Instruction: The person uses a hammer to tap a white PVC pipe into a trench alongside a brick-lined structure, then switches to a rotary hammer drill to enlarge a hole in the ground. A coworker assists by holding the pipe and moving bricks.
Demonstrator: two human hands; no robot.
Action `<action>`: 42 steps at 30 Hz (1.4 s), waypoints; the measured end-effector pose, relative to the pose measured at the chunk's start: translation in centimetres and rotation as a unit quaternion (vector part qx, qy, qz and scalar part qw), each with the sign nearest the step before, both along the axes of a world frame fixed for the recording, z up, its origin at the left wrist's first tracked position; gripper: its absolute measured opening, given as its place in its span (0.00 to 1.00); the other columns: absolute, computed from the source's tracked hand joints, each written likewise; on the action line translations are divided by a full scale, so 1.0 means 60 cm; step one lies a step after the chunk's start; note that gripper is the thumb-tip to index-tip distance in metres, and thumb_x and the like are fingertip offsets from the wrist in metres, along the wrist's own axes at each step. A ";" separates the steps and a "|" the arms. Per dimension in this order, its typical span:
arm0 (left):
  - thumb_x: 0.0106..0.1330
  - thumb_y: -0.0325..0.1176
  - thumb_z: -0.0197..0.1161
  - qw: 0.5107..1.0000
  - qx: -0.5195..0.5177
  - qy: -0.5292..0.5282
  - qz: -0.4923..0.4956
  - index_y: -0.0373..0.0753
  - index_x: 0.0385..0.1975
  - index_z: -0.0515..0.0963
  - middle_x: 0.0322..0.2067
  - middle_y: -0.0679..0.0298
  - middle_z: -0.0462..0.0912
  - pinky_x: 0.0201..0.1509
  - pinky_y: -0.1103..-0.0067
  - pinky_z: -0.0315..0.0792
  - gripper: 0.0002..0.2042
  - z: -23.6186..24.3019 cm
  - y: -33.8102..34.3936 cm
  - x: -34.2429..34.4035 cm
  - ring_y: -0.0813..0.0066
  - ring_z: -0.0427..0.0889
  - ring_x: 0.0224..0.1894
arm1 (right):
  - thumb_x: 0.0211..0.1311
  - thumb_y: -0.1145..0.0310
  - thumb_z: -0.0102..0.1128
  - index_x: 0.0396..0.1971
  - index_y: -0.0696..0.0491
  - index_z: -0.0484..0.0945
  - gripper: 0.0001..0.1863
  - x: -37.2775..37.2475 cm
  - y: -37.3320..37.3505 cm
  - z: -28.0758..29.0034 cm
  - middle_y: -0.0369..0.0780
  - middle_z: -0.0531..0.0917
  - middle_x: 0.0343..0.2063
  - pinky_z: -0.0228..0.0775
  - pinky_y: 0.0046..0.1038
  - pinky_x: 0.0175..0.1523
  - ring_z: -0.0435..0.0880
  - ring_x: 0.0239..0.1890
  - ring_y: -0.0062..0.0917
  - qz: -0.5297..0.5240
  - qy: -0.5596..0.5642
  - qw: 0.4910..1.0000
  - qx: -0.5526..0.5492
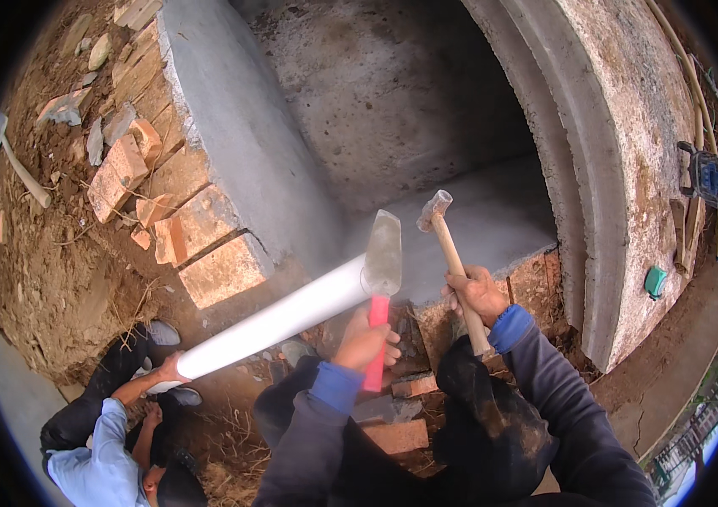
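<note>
My left hand is closed around the red handle of a bricklayer's knife whose broad grey blade points away from me. Right by that blade is the upper end of a long white pipe; whether they touch I cannot tell. A co-worker's hand grips the pipe's lower end at the left. In my right hand is a hammer by its wooden handle, its grey-crusted head up, a little right of the blade.
Ahead is a concrete-lined pit, with a grey plastered wall on its left. Bricks edge that wall. A thick curved concrete rim borders the right. A blue-black tool and a green object rest there. The co-worker crouches lower left.
</note>
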State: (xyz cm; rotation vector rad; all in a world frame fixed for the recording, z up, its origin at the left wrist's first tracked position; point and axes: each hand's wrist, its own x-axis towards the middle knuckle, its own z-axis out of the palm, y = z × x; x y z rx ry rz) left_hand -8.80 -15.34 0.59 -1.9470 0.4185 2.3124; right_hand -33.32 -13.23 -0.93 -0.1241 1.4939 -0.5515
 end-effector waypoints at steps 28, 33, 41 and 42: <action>0.69 0.49 0.55 0.890 0.257 -0.066 0.371 0.44 0.25 0.65 0.15 0.74 0.59 0.10 0.88 0.54 0.17 -0.148 0.027 -0.165 0.86 0.57 0.11 | 0.64 0.69 0.53 0.41 0.60 0.69 0.11 -0.038 0.002 -0.263 0.40 0.77 0.25 0.72 0.30 0.23 0.75 0.21 0.25 0.058 -0.242 0.951 0.184; 0.69 0.51 0.54 0.916 0.227 -0.129 0.305 0.47 0.23 0.62 0.13 0.76 0.56 0.10 0.85 0.50 0.18 -0.155 0.019 -0.190 0.84 0.55 0.09 | 0.65 0.64 0.54 0.40 0.57 0.71 0.12 -0.081 0.010 -0.304 0.36 0.75 0.22 0.71 0.30 0.21 0.74 0.19 0.23 -0.035 -0.162 0.974 0.153; 0.68 0.54 0.56 0.910 0.264 -0.139 0.287 0.51 0.18 0.60 0.10 0.77 0.52 0.09 0.83 0.46 0.21 -0.164 -0.008 -0.164 0.84 0.53 0.08 | 0.61 0.69 0.52 0.28 0.56 0.69 0.06 -0.210 -0.100 -0.279 0.35 0.71 0.18 0.66 0.29 0.18 0.72 0.15 0.21 -0.064 0.101 0.985 0.127; 0.67 0.54 0.56 0.908 0.273 -0.134 0.288 0.51 0.18 0.60 0.10 0.77 0.53 0.09 0.83 0.47 0.21 -0.164 -0.012 -0.156 0.84 0.53 0.08 | 0.61 0.70 0.52 0.27 0.55 0.69 0.06 -0.205 -0.111 -0.270 0.35 0.71 0.18 0.66 0.29 0.17 0.72 0.15 0.21 -0.069 0.164 0.975 0.130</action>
